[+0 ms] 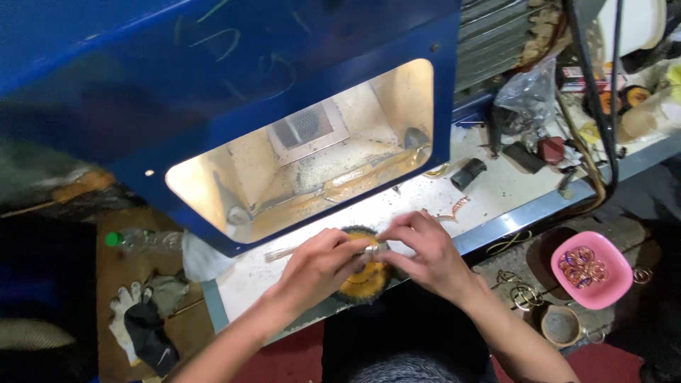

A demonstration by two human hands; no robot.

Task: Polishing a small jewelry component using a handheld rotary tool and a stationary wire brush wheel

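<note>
Both hands meet over the near edge of the white bench (489,191), just in front of the blue cabinet (213,92) with its lit window. The left hand (319,266) and the right hand (422,252) pinch between them a small silvery metal piece (372,250), the fingers (347,245) of each hand closed on its ends, fingertips nearly touching. Directly under that piece, on the bench edge, sits a round wire brush wheel (362,284) with an orange centre and dark bristles; the hands cover much of it, and whether the piece touches the wheel cannot be told. A thin metal rod (280,252) lies on the bench just left of the wheel. Right of the wheel, on the bench, lie a small copper coil (457,207) and a short black tube (468,173). Further right of the wheel and lower, off the bench, a pink bowl (611,284) holds copper rings (582,266), with a small round tin (560,325) just beside it. Well left of the wheel, a pair of work gloves (138,319) and a clear bottle with a green cap (142,240) lie on a brown board (113,284).
</note>
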